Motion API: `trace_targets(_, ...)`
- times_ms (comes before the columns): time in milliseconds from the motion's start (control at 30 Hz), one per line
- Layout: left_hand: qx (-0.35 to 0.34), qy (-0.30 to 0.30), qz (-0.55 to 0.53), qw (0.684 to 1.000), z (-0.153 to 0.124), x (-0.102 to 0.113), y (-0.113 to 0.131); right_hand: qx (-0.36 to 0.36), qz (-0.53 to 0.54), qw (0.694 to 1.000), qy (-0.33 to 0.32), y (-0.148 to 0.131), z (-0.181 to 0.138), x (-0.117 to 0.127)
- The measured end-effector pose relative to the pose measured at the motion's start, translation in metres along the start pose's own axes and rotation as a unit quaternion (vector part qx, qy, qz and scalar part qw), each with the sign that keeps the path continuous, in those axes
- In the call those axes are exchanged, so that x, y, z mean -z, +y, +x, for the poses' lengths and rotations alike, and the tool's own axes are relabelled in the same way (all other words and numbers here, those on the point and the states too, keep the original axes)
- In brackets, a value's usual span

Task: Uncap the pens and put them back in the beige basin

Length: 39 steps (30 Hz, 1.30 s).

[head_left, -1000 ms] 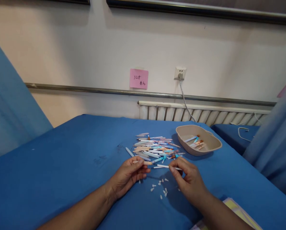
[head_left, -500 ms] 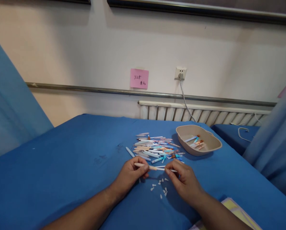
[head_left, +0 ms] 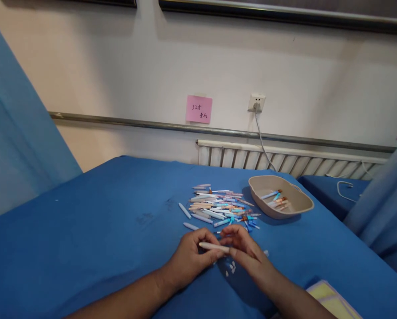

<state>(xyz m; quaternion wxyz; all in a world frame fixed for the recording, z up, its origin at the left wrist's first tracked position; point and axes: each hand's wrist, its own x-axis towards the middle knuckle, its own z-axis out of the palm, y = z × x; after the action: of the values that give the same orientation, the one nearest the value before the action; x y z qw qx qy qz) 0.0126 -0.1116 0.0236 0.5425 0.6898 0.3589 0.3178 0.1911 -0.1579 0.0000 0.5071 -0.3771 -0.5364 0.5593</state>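
Observation:
My left hand [head_left: 198,252] is closed around a pale pen barrel [head_left: 213,247], which lies nearly level with its tapered end to the left. At the barrel's right end my right hand [head_left: 246,252] meets it, thumb pressed there and fingers curled behind. Whether a refill is inside cannot be seen. Just beyond the hands spreads a heap of pen parts [head_left: 214,206]: barrels and thin sticks in white, orange, grey and blue. Several small white tips [head_left: 232,267] lie on the blue cloth below my hands, some of them covered by the right hand.
A beige basin [head_left: 278,212] holding a few pens stands right of the heap. A yellow-and-white folded item [head_left: 331,299] is at the lower right. Blue cloth [head_left: 101,230] covers the table; behind it are a radiator [head_left: 238,157] and a plugged-in cable [head_left: 261,137].
My right hand has moved left to the barrel's end, and the white refill stretched between the hands no longer shows. Both hands sit slightly lower. The view has shifted a little.

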Motion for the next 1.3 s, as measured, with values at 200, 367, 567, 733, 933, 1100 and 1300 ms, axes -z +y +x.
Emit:
trace_targets(200,0.003,0.006,0.015,1.000,-0.003,-0.005,0.006,0.016,0.019,1.000,0.001,0.003,-0.002,-0.003)
trace_targets(367,0.013,0.001,0.009,1.000,-0.003,-0.007,0.004,0.010,0.021,1.000,-0.015,0.002,-0.004,-0.005)
trace_targets(567,0.057,-0.033,0.029,0.997,-0.003,-0.004,-0.001,0.000,0.017,0.999,0.038,0.010,0.000,0.000)
trace_targets(733,0.007,-0.093,0.127,0.987,-0.005,0.000,0.005,0.020,-0.022,1.000,-0.007,0.002,-0.006,-0.002)
trace_targets(933,-0.024,-0.157,0.119,0.980,-0.006,0.002,0.009,0.011,-0.053,0.998,-0.039,-0.014,-0.009,-0.005)
trace_targets(1100,0.068,-0.144,-0.024,0.987,0.002,0.005,0.000,0.027,0.051,0.996,0.068,-0.011,0.007,0.010)
trace_targets(1300,0.111,-0.079,-0.162,0.977,0.013,0.013,-0.012,0.033,-0.045,0.965,0.256,-0.015,0.021,0.053)
